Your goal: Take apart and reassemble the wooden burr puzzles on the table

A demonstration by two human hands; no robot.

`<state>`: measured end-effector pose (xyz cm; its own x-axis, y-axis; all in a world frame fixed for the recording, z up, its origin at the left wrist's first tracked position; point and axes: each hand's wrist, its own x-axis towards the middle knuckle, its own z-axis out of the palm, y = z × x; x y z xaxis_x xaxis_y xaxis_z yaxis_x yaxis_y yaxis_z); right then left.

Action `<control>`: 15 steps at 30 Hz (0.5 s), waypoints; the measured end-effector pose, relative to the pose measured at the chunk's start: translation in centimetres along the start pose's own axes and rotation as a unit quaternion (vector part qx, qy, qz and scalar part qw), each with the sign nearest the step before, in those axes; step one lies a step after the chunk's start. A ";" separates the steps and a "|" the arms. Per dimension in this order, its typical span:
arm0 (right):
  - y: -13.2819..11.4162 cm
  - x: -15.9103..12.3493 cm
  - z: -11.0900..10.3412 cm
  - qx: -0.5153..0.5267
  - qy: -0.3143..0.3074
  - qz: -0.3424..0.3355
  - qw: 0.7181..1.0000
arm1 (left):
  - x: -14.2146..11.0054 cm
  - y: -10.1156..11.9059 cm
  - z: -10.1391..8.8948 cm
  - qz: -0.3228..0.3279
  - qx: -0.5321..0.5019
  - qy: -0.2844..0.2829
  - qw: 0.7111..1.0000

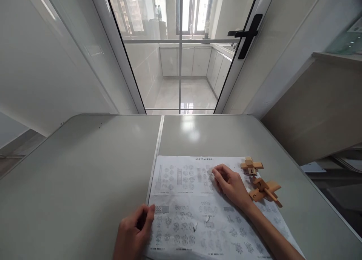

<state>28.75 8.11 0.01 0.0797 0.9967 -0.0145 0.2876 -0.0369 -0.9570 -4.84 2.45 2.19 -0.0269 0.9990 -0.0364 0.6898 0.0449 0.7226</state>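
Note:
A large printed sheet [183, 199] with rows of small line drawings lies on the table, creased and with small tears in its lower half. My right hand [230, 184] rests on its upper middle, fingers curled together, with nothing visible in them. At the sheet's left edge is my left hand [135, 230], loosely closed, thumb and forefinger meeting; I see nothing in it. Right of my right hand are two wooden interlocking puzzles: a smaller one [251, 165] marked 3 at the sheet's top right corner, and a larger one [266, 190] with numbered pieces, nearer me.
The grey-green table [85, 177] has a pale seam strip [160, 135] running away from me. Beyond its far edge stands a glazed door [181, 75] with a black handle [249, 35]. White panels flank it, and a brown panel [319, 109] stands at the right.

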 end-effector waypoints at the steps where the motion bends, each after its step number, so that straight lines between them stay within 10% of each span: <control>1: 0.0 -0.2 0.0 -0.012 -0.004 -0.005 1.000 | 0.0 0.1 -0.1 -0.003 -0.001 -0.004 1.000; 10: -0.3 -0.1 -0.4 0.094 -0.011 0.051 0.994 | 0.2 0.1 0.1 -0.018 0.002 0.007 1.000; 15: -0.3 0.5 -1.2 0.326 0.010 0.106 0.939 | 0.2 0.6 0.1 -0.020 0.001 0.016 1.000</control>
<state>29.80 8.54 0.65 0.0894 0.9700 -0.2260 -0.3821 -0.1762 -0.9072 -4.37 2.66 2.49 -0.0771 0.9961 -0.0437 0.6888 0.0849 0.7200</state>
